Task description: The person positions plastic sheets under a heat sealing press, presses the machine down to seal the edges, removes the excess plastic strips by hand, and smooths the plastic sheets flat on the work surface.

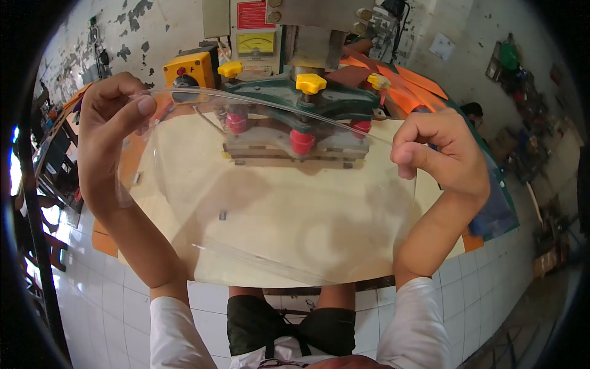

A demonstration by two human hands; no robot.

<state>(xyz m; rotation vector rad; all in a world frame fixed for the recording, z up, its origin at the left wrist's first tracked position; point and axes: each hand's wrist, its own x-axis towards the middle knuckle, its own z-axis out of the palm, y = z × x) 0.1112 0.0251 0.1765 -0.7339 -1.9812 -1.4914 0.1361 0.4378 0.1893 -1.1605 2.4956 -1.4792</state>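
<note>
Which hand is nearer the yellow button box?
Left. The left hand is left of and slightly below the yellow box in view; the right hand is much farther right.

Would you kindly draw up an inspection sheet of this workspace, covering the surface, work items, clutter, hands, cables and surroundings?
Surface: pale worktop covering, mostly seen through plastic.
Work items: clear plastic sheet, raised in front of a press with yellow knobs.
Clutter: small grey piece, purpose unclear.
Hands: left hand and right hand each pinch the sheet's upper edge.
Cables: thin cable left of the press.
Surroundings: yellow control box, orange material, peeling wall, tiled floor.
</note>
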